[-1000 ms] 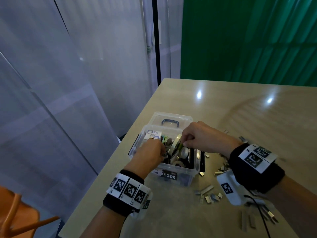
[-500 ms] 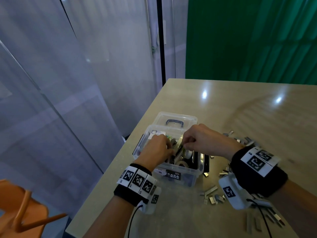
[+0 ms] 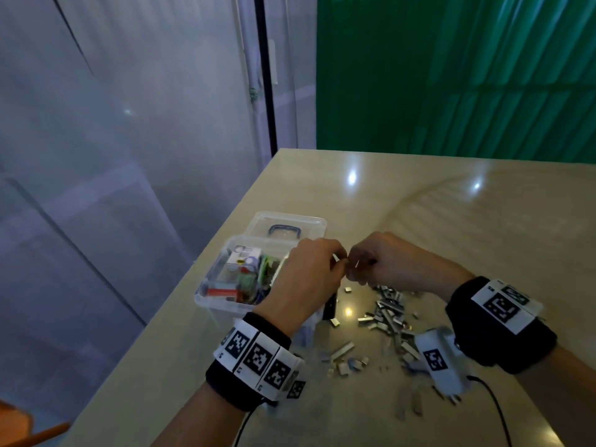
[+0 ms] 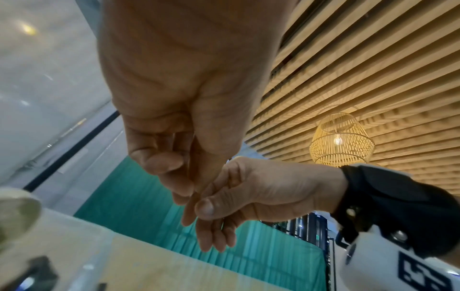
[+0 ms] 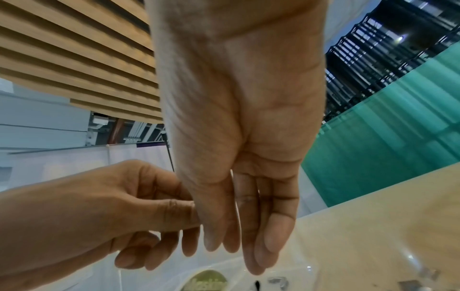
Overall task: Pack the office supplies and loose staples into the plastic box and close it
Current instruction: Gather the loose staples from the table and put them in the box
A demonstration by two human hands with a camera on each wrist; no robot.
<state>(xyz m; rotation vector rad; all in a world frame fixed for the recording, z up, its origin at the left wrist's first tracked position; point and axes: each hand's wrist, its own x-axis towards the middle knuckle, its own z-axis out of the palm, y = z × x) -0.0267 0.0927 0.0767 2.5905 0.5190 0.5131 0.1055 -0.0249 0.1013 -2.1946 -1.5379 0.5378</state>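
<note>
Both hands are meeting fingertip to fingertip just above the open plastic box (image 3: 225,285) — left hand (image 3: 306,279) pinching against the right hand (image 3: 387,262); what the grip has, I cannot tell. Loose staples (image 3: 387,314) are lying on the counter (image 3: 451,221) to its right — probably next.

No legible text anywhere.

The open clear plastic box (image 3: 219,285) is crowded with supplies on its left side; both hands (image 3: 306,279) (image 3: 387,262) meet above its right edge. Scattered silver staples (image 3: 387,314) cover the beige table (image 3: 451,204) right of it.
</note>
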